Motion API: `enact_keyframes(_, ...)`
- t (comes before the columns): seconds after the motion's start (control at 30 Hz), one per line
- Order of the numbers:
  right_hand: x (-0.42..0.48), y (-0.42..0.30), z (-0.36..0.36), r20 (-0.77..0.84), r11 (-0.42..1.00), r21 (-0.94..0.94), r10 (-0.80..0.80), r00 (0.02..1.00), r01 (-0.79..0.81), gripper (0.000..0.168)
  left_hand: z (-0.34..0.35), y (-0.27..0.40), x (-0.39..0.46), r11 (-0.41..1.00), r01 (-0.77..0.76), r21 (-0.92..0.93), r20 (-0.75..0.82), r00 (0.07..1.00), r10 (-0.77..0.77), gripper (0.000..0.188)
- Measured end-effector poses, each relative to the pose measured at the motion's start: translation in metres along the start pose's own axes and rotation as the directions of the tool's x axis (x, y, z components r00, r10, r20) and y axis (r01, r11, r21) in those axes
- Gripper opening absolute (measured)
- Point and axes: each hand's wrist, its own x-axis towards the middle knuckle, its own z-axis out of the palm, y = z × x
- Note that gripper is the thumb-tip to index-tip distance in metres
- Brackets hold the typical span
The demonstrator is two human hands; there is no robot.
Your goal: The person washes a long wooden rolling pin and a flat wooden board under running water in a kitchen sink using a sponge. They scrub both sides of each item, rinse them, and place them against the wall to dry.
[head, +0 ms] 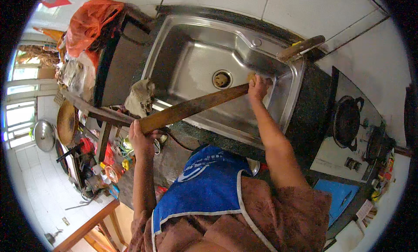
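Observation:
A long wooden board [196,105] slants across the front of a stainless steel sink [196,67], its narrow face turned up. My left hand [141,141] grips its near left end, outside the sink's front edge. Above the basin, my right hand [258,87] is closed around the far right end. A small yellowish-brown thing [251,76] shows beside my right fingers; I cannot tell what it is. The drain strainer [222,79] sits in the basin floor, just beyond the board. A greyish cloth [140,97] lies bunched at the sink's left front corner.
A brown elongated object [302,49] rests across the sink's back right corner. Right of the dark counter [310,98] stands a cooktop [343,124] with black burner parts. A blue sheet [338,199] lies nearer me. Leftward are an orange plastic bag [93,23] and a cluttered white table [78,219].

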Motion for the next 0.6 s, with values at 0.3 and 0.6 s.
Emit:
enact_keyframes(0.3,0.009,0.054,0.027,0.066,0.929,0.325,0.168,0.984,-0.18,0.016,-0.036,-0.024,0.01,0.908,-0.189,0.374,0.098,0.981,0.164,0.025)
enact_keyframes(0.6,-0.006,0.037,0.028,0.283,0.993,0.112,0.006,0.959,-0.039,0.033,-0.059,-0.037,0.004,0.806,-0.207,0.554,0.061,0.976,0.208,0.032)
